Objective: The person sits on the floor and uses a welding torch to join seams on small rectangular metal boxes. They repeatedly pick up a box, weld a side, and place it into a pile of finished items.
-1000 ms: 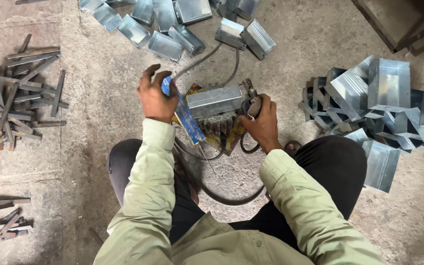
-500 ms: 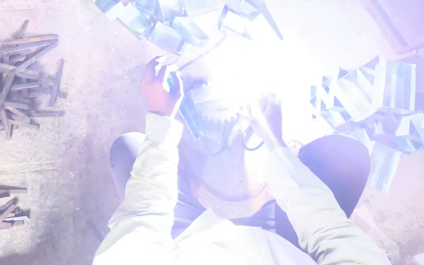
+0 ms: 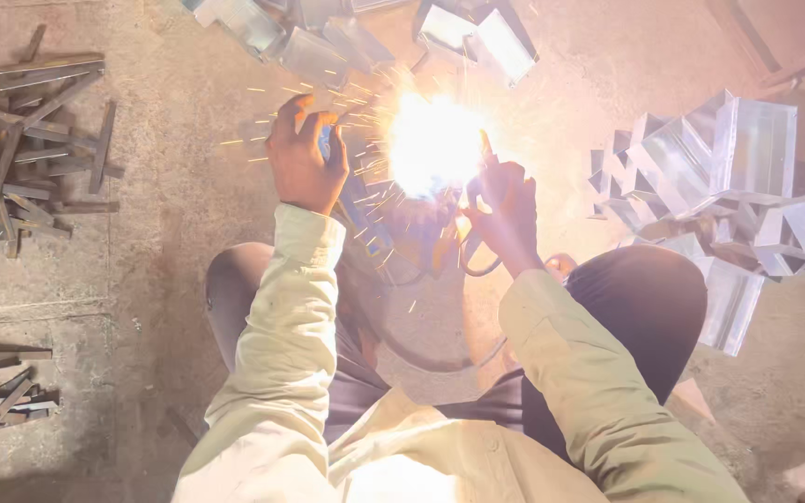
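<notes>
My left hand gripping a blue-handled tool, my right hand closed beside the glare, holding what I cannot tell, sparks flying

rough grey concrete floor under harsh white glare

No package, label, sign or screen showed anywhere in the view; nothing boxed or wrapped lay on the ground; no printed panel or display stood within sight.
</notes>
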